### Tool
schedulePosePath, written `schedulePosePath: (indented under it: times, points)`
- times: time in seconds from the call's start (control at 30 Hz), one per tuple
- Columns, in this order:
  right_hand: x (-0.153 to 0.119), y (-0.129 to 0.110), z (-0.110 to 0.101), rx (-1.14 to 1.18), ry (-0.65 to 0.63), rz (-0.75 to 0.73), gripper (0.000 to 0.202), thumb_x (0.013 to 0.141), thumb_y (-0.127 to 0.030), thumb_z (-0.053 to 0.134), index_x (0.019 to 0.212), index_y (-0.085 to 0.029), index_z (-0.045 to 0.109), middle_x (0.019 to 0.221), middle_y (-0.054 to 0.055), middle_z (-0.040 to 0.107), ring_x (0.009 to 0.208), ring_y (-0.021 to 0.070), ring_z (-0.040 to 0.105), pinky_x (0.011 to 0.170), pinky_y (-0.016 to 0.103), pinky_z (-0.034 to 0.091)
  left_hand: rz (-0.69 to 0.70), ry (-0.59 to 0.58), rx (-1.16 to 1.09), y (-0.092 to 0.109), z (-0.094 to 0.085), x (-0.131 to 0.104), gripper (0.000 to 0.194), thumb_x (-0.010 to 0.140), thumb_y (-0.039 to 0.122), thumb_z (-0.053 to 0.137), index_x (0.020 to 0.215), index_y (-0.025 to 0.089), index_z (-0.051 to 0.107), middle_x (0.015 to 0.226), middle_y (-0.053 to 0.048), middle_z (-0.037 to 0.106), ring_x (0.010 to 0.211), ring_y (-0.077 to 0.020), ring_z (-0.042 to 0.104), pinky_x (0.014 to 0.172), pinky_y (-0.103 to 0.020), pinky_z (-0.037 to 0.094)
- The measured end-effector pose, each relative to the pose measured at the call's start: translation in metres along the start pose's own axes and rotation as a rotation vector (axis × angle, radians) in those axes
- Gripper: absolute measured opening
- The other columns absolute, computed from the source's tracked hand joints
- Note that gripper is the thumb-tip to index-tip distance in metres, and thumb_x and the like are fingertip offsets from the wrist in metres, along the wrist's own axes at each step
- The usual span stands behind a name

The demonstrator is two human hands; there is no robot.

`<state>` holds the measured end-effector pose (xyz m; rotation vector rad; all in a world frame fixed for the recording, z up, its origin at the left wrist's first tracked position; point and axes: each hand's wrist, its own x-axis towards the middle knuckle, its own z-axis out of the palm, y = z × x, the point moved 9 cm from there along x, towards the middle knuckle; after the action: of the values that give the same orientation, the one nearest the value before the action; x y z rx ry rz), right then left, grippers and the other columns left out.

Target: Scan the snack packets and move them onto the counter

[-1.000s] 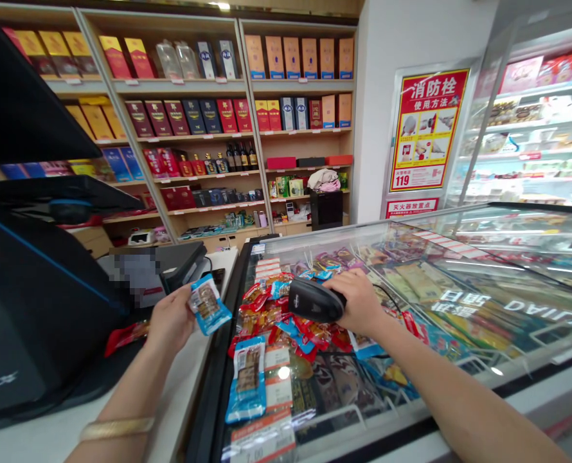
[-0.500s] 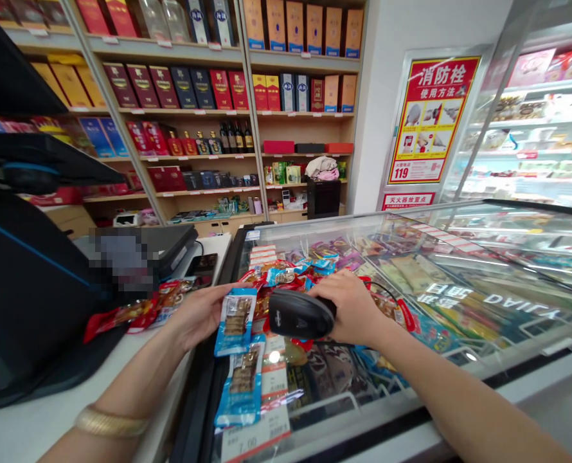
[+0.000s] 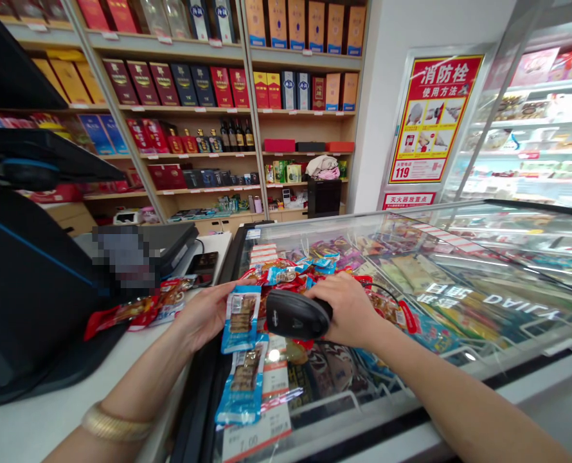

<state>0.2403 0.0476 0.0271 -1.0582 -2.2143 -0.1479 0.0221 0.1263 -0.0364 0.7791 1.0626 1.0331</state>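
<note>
My right hand [image 3: 348, 307] is wrapped round a black handheld barcode scanner [image 3: 296, 315], its head pointing left over the glass lid. At the upper left edge of a blue snack packet [image 3: 242, 319] my left hand [image 3: 209, 313] is closed, with some fingertips hidden behind the packet. The packet has a clear window showing brown pieces. A second blue snack packet [image 3: 244, 381] lies just below it on the glass. Behind the scanner a heap of red and blue snack packets [image 3: 282, 275] is partly covered by my right hand.
The glass-topped freezer [image 3: 315, 421] holds packaged goods. Left of it stands a white counter [image 3: 90, 379] with red snack packets [image 3: 144, 305], a phone [image 3: 203, 267] and a black checkout terminal [image 3: 30, 302]. Shelves of boxes and bottles line the back wall.
The blue snack packet in my left hand has shifted slightly right and up. My right hand has moved the scanner a little to the left.
</note>
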Motion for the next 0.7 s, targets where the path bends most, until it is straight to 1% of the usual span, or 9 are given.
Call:
schedulePosePath:
  times: [0.1, 0.23, 0.33, 0.4, 0.47, 0.53, 0.57, 0.67, 0.7]
  points:
    - [0.000, 0.005, -0.004, 0.007, 0.037, 0.014, 0.024, 0.067, -0.031, 0.072, 0.090, -0.024, 0.070, 0.081, 0.002, 0.075, 0.077, 0.0211, 0.062, 0.070, 0.033, 0.029, 0.043, 0.047, -0.075, 0.005, -0.004, 0.003, 0.029, 0.091, 0.011, 0.054, 0.112, 0.003, 0.073, 0.095, -0.019, 0.078, 0.076, -0.0239, 0.076, 0.072, -0.034, 0.064]
    - [-0.002, 0.016, -0.012, -0.010, 0.123, 0.026, 0.021, 0.070, -0.033, 0.069, 0.088, -0.023, 0.070, 0.083, 0.005, 0.076, 0.076, 0.0216, 0.062, 0.070, 0.033, 0.030, 0.153, 0.082, -0.129, 0.015, 0.002, 0.018, 0.031, 0.090, 0.009, 0.054, 0.116, 0.006, 0.070, 0.107, -0.018, 0.076, 0.090, -0.0230, 0.075, 0.082, -0.034, 0.062]
    - [-0.004, 0.025, -0.017, -0.027, 0.192, 0.033, 0.020, 0.071, -0.030, 0.068, 0.089, -0.022, 0.071, 0.081, 0.004, 0.075, 0.075, 0.0212, 0.063, 0.070, 0.033, 0.031, 0.323, 0.112, 0.117, 0.031, 0.008, 0.031, 0.034, 0.083, 0.009, 0.061, 0.115, 0.012, 0.070, 0.122, -0.017, 0.072, 0.111, -0.0255, 0.069, 0.101, -0.039, 0.055]
    - [-0.005, 0.032, -0.017, -0.034, 0.204, 0.052, 0.018, 0.072, -0.028, 0.067, 0.089, -0.022, 0.072, 0.080, 0.004, 0.075, 0.075, 0.0210, 0.063, 0.070, 0.033, 0.031, 0.520, 0.199, 0.380, 0.052, 0.005, 0.032, 0.037, 0.075, 0.008, 0.067, 0.111, 0.017, 0.072, 0.128, -0.013, 0.069, 0.126, -0.0269, 0.061, 0.114, -0.041, 0.043]
    - [-0.005, 0.037, -0.017, -0.042, 0.203, 0.077, 0.018, 0.071, -0.028, 0.067, 0.088, -0.023, 0.072, 0.081, 0.004, 0.076, 0.075, 0.0213, 0.063, 0.070, 0.033, 0.030, 0.713, 0.298, 0.623, 0.073, -0.003, 0.024, 0.036, 0.070, 0.009, 0.069, 0.103, 0.020, 0.074, 0.131, -0.012, 0.067, 0.134, -0.0291, 0.053, 0.120, -0.041, 0.033]
    - [-0.006, 0.040, -0.017, -0.054, 0.208, 0.089, 0.018, 0.070, -0.027, 0.067, 0.087, -0.022, 0.072, 0.081, 0.004, 0.075, 0.075, 0.0214, 0.063, 0.070, 0.033, 0.030, 0.827, 0.404, 0.797, 0.091, -0.020, 0.015, 0.033, 0.067, 0.011, 0.071, 0.098, 0.021, 0.074, 0.132, -0.014, 0.065, 0.137, -0.0344, 0.049, 0.122, -0.044, 0.028]
    - [-0.006, 0.040, -0.018, -0.059, 0.213, 0.088, 0.019, 0.070, -0.027, 0.066, 0.087, -0.022, 0.072, 0.080, 0.004, 0.075, 0.075, 0.0214, 0.062, 0.070, 0.033, 0.030, 0.844, 0.477, 0.857, 0.098, -0.034, 0.011, 0.032, 0.066, 0.013, 0.072, 0.096, 0.021, 0.074, 0.133, -0.015, 0.063, 0.138, -0.0379, 0.048, 0.122, -0.048, 0.028]
    - [-0.006, 0.037, -0.018, -0.066, 0.215, 0.070, 0.018, 0.071, -0.027, 0.066, 0.088, -0.022, 0.072, 0.081, 0.004, 0.075, 0.075, 0.0209, 0.062, 0.069, 0.033, 0.030, 0.768, 0.720, 0.903, 0.115, -0.093, 0.001, 0.020, 0.063, 0.017, 0.076, 0.082, 0.020, 0.070, 0.131, -0.021, 0.063, 0.142, -0.0474, 0.039, 0.115, -0.057, 0.033]
    - [-0.006, 0.036, -0.018, -0.065, 0.210, 0.065, 0.018, 0.071, -0.027, 0.066, 0.088, -0.023, 0.072, 0.082, 0.004, 0.075, 0.076, 0.0208, 0.062, 0.069, 0.033, 0.030, 0.720, 0.734, 0.858, 0.117, -0.111, 0.003, 0.016, 0.063, 0.018, 0.076, 0.075, 0.020, 0.066, 0.129, -0.022, 0.063, 0.143, -0.0487, 0.036, 0.110, -0.057, 0.037]
